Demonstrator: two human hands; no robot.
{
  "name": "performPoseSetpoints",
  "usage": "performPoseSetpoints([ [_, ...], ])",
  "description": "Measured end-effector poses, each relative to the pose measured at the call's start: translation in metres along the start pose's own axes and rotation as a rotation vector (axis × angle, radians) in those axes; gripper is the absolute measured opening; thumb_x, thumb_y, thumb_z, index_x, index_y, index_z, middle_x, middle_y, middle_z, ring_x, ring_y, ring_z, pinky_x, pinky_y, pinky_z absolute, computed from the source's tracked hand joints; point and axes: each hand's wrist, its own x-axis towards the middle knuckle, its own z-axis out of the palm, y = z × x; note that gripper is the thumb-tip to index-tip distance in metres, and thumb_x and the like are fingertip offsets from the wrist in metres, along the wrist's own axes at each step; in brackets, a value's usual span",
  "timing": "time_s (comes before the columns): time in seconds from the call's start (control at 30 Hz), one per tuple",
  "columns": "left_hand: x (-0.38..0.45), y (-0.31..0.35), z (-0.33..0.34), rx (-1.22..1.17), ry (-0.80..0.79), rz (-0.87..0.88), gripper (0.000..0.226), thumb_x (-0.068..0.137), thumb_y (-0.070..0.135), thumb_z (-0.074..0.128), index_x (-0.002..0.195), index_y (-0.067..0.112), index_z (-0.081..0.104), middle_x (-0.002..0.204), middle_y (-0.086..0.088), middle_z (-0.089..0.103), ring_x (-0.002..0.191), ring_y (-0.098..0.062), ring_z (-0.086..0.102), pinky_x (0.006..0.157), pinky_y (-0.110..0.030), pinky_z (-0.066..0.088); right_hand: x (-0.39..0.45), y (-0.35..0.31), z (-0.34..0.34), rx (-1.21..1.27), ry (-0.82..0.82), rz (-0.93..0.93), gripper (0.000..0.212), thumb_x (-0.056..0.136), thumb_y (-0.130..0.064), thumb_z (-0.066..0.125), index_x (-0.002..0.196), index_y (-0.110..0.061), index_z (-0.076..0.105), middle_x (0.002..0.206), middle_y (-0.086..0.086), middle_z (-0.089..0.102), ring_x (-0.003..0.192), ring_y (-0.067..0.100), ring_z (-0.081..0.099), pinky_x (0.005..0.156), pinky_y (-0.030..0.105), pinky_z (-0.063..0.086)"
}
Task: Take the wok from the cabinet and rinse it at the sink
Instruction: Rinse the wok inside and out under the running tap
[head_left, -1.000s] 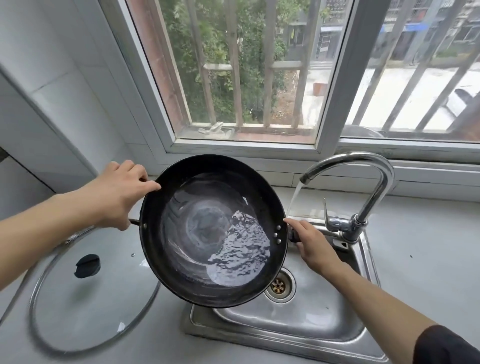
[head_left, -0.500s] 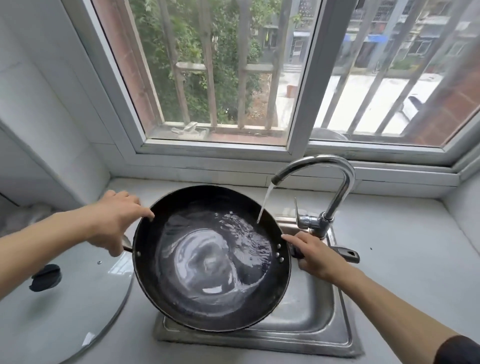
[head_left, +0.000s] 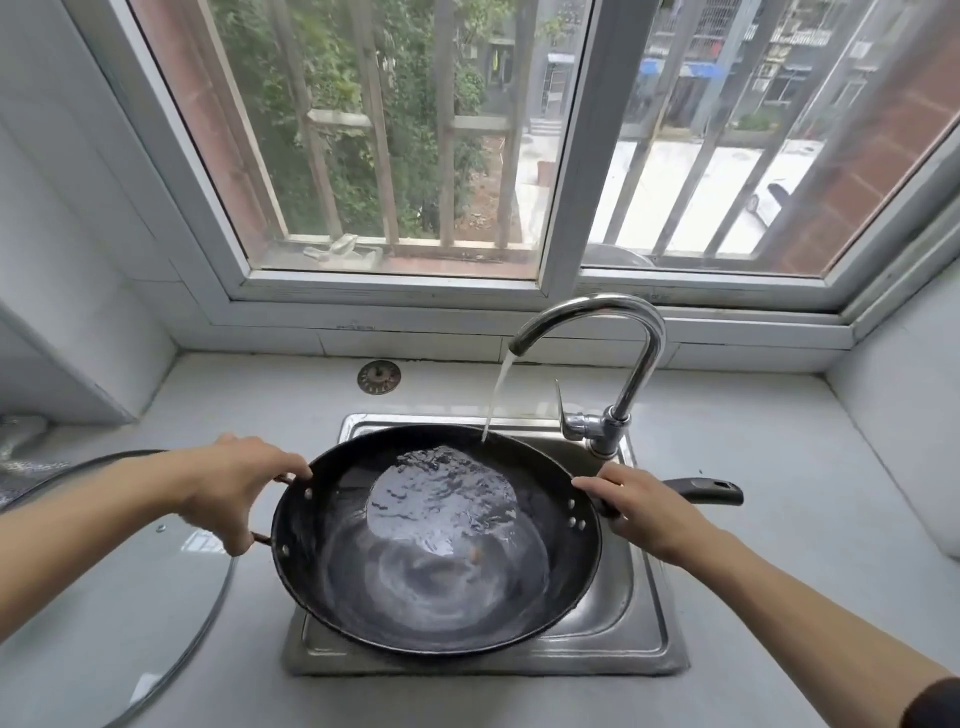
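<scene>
A: Where is the black wok (head_left: 436, 540)?

B: Between the two hands, held over the steel sink (head_left: 644, 618). The left hand (head_left: 236, 491) grips the small loop handle (head_left: 262, 538) on its side of the rim, fingers curled over it. The right hand (head_left: 636, 506) is wrapped round the long black handle (head_left: 706, 491), whose free end sticks out past the knuckles, away from the wok.

A: And the water?

B: A thin stream (head_left: 496, 397) falls from the chrome gooseneck faucet (head_left: 618, 364), which stands just beyond the right hand. It lands inside the wok near the far rim, and a rippled pool sits in the far half of the bowl.

A: Anything beside the left hand?

B: A glass lid (head_left: 171, 597) lies flat on the grey countertop (head_left: 779, 545), under and outside the left wrist. Beyond the left hand, near the wall, a round metal sink strainer (head_left: 378, 376) rests on the counter. A barred window (head_left: 415, 140) is behind the faucet.
</scene>
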Motion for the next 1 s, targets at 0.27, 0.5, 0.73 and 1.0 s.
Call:
performPoseSetpoints([
  [0.27,0.017,-0.006,0.019,-0.156,-0.004,0.091,0.090,0.043,0.041,0.065,0.130,0.050,0.044,0.127,0.021,0.056,0.114,0.002,0.053,0.093,-0.025,0.049,-0.005,0.004,-0.024,-0.165,0.014,0.048,0.067,0.065,-0.001,0.076,0.119,-0.035,0.056,0.084,-0.004,0.056,0.062,0.024,0.052,0.057,0.034,0.048],
  [0.5,0.047,0.003,0.024,-0.190,0.037,0.138,0.100,0.043,0.041,0.067,0.139,0.044,0.040,0.128,0.020,0.054,0.115,-0.003,0.053,0.096,-0.027,0.048,-0.011,0.004,-0.060,-0.263,0.026,0.078,0.066,0.057,0.007,0.075,0.111,-0.030,0.064,0.081,-0.003,0.058,0.059,0.025,0.054,0.053,0.034,0.046],
  [0.73,0.066,0.019,0.019,-0.242,0.014,0.255,0.093,0.052,0.033,0.072,0.140,0.033,0.044,0.133,0.013,0.054,0.119,-0.002,0.051,0.100,-0.024,0.045,-0.025,0.009,-0.086,-0.325,-0.013,0.096,0.064,0.060,0.005,0.073,0.111,-0.032,0.067,0.080,-0.005,0.058,0.063,0.023,0.056,0.053,0.032,0.042],
  [1.0,0.089,0.026,0.017,-0.236,0.062,0.272,0.107,0.044,0.042,0.069,0.146,0.033,0.036,0.140,0.016,0.048,0.126,-0.003,0.046,0.107,-0.027,0.041,-0.038,0.008,-0.108,-0.371,-0.009,0.108,0.064,0.061,0.005,0.071,0.112,-0.034,0.064,0.080,-0.004,0.058,0.062,0.023,0.055,0.050,0.035,0.046],
])
